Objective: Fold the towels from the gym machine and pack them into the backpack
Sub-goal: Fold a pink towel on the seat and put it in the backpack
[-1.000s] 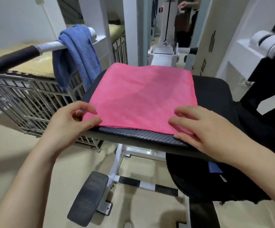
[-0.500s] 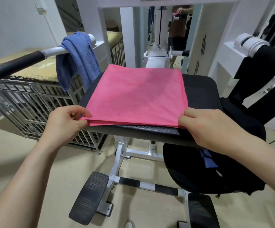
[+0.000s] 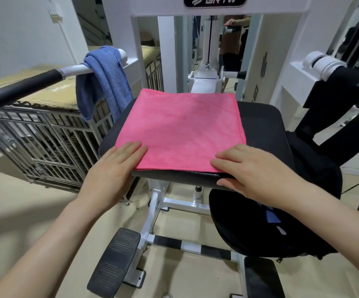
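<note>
Two towels, one pink towel (image 3: pixel 180 130) and one blue towel (image 3: pixel 105 80); one backpack (image 3: pixel 281 211); two footrests (image 3: pixel 115 261).

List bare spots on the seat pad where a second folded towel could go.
Only the black seat pad strip right of the pink towel, bordered by the backpack. Narrow sliver on the left. Near edge is crowded: left hand and right hand lie flat on the towel's corners.

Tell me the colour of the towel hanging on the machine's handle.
Blue towel, clearest in the head view.
</note>
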